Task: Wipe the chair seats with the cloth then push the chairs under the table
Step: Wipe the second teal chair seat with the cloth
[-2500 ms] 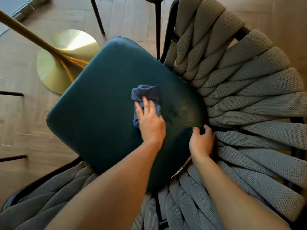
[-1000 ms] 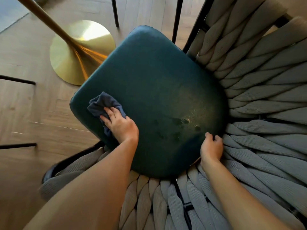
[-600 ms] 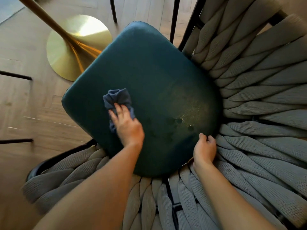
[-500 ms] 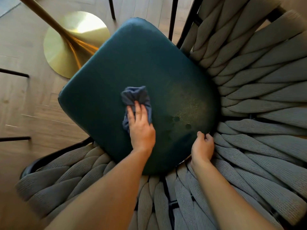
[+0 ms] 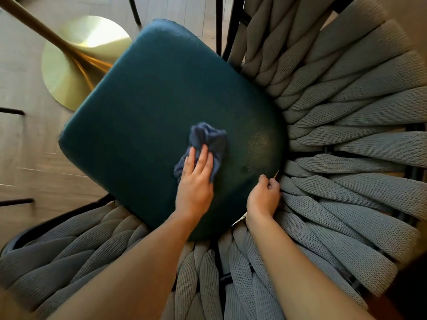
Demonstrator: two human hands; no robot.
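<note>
One chair, one teal seat, one blue cloth bunched near the seat's back edge. The left hand presses it with flat fingers; the right hand curls round the seat's back rim beside the grey woven backrest.

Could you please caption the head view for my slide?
Left hand presses blue cloth on teal seat; right hand grips its edge.
</note>
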